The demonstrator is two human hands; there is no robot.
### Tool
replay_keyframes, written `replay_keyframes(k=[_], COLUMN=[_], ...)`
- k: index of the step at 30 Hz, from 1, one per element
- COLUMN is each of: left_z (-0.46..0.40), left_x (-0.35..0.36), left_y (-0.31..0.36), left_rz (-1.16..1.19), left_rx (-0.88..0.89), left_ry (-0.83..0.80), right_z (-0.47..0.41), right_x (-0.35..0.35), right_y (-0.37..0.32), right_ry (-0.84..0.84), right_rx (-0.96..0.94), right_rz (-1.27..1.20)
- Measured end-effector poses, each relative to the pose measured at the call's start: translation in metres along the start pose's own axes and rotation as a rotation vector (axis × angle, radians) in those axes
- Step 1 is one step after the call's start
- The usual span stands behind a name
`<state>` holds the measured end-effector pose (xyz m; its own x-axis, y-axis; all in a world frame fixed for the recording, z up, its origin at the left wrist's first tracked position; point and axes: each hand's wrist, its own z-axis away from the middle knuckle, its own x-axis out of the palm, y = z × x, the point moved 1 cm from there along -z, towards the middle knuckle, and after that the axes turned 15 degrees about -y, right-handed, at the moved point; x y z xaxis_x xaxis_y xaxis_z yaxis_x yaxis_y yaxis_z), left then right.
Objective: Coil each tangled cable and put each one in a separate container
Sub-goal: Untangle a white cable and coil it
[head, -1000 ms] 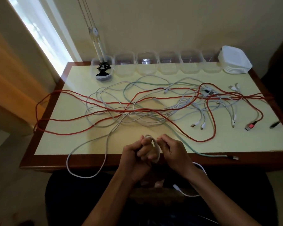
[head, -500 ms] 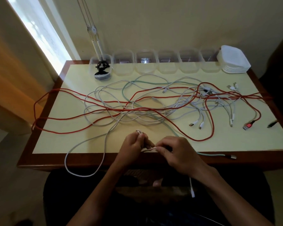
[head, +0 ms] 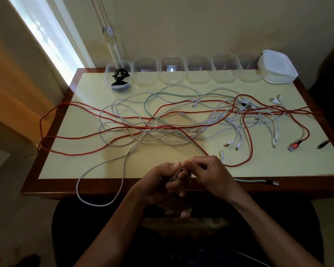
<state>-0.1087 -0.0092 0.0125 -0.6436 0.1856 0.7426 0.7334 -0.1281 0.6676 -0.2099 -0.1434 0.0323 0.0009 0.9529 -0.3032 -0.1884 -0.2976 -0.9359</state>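
Where left hand [head: 158, 182] grips, white cable [head: 123, 166] coiled

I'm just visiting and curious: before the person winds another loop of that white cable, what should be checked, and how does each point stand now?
1. Both hands hold the white cable: left hand ok, right hand ok.
2. Slack free to draw in: ok, a loop hangs off the table edge.
3. Far run clear of the red cable: not ok, they cross.
4. Empty container ready: ok.
5. Coil neat inside the fingers: cannot tell.
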Motion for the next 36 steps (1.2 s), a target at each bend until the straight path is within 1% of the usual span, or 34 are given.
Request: replay_keyframes(k=[2,4,6,7,9,11,12,13,15,17,19,20,21,24,27,29,32,34,36], left_z=[0.001,0.001,-0.003,-0.006,-0.014,-0.022,-0.026,-0.028,-0.032,-0.033,-0.031,-0.029,-0.027,-0.027,-0.027,-0.025,-0.021,-0.02,-0.021], left_x=[-0.003,-0.001,0.006,0.011,0.019,0.025,0.027,0.026,0.024,0.019,0.013,0.012,0.011,0.012,0.014,0.01,0.003,0.002,0.002], left_y=[-0.003,-0.002,0.0,0.001,0.001,-0.004,-0.007,-0.011,-0.017,-0.022,-0.026,-0.027,-0.028,-0.032,-0.037,-0.037,-0.031,-0.026,-0.022], left_rz=[0.058,0.106,0.101,0.076,-0.013,-0.089,-0.156,-0.288,-0.684,-1.053,-1.288,-1.339,-1.334,-1.175,-1.051,-1.074,-1.153,-1.147,-1.116], left_rx=[-0.014,-0.024,-0.032,-0.037,-0.052,-0.024,0.014,0.056,0.13,0.195,0.203,0.195,0.195,0.233,0.254,0.234,0.226,0.248,0.262], left_ry=[0.023,0.118,0.275,0.378,0.584,0.752,0.843,0.945,1.13,1.225,1.255,1.272,1.293,1.312,1.219,1.199,1.196,1.144,1.079], right_z=[0.001,0.003,0.002,0.002,0.0,-0.003,-0.004,-0.006,-0.008,-0.009,-0.008,-0.009,-0.011,-0.015,-0.016,-0.016,-0.014,-0.009,-0.004], right_x=[0.005,0.012,0.018,0.02,0.023,0.025,0.026,0.028,0.031,0.033,0.034,0.035,0.036,0.04,0.042,0.039,0.028,0.018,0.013], right_y=[0.006,0.008,0.008,0.01,0.013,0.015,0.015,0.015,0.014,0.01,0.004,0.002,0.0,0.001,0.003,0.002,0.0,-0.002,-0.003], right_ry=[0.054,0.141,0.235,0.275,0.34,0.383,0.406,0.427,0.449,0.485,0.523,0.536,0.547,0.563,0.572,0.534,0.429,0.426,0.45], right_rx=[-0.012,-0.023,-0.027,-0.021,-0.012,-0.004,-0.004,-0.006,-0.021,-0.059,-0.107,-0.126,-0.137,-0.132,-0.129,-0.103,-0.032,-0.02,-0.055], right_rz=[0.075,0.176,0.268,0.3,0.322,0.335,0.352,0.365,0.368,0.363,0.366,0.371,0.378,0.392,0.382,0.33,0.197,0.146,0.123])
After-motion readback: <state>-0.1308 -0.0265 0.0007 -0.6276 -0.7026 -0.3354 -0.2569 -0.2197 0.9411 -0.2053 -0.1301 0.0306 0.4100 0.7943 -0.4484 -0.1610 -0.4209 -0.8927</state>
